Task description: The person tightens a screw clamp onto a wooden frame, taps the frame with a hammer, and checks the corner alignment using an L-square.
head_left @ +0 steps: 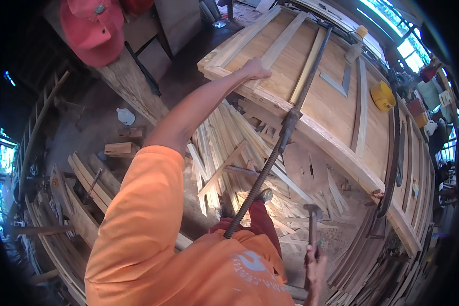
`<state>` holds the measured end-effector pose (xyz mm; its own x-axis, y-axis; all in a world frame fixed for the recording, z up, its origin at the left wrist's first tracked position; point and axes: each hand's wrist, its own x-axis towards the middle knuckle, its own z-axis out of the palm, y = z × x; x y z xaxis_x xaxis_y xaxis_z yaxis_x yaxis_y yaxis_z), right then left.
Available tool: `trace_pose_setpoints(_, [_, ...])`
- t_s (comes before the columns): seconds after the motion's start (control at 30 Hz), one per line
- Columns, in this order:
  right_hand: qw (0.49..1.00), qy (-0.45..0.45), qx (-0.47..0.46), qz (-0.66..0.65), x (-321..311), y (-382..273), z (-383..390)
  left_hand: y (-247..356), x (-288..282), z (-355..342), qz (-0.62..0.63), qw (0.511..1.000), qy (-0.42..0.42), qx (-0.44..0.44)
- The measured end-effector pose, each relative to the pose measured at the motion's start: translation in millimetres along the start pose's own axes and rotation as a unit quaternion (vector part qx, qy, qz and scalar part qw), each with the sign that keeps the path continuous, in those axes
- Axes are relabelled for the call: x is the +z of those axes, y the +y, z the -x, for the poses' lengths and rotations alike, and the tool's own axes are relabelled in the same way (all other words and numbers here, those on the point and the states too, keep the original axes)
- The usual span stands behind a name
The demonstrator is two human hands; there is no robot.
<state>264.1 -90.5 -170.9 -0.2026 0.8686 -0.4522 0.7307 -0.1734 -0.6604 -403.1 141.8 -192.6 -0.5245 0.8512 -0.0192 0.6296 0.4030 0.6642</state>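
A large wooden door panel with pale slats lies in front of me. My left hand is closed on a wooden slat near the panel's near left edge. Low at the right, my right hand grips a hammer by its handle, head up, apart from the panel. A long bar clamp spans the panel, its threaded screw reaching down toward my waist. On the plywood rests a metal square.
A second clamp crosses the panel farther right, beside a yellow container. Offcut strips litter the floor underneath. Boards are piled at the left, near a white jug. A pink cap hangs on a post.
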Motion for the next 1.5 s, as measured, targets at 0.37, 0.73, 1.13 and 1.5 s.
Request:
trace_pose_setpoints(0.37, [0.945,0.155,0.276,0.084,186,338,127,-9,10,-17,0.011,0.999,-0.035,0.012])
trace_pose_setpoints(0.73, [0.938,0.162,0.301,0.051,179,314,126,-30,13,-31,0.028,0.999,0.030,0.023])
trace_pose_setpoints(1.13, [0.918,0.274,0.200,-0.203,111,290,113,-8,3,-8,0.006,0.999,0.005,0.040])
trace_pose_setpoints(1.5, [0.873,0.450,-0.065,-0.180,-206,21,27,11,0,-10,-0.065,0.997,-0.002,0.050])
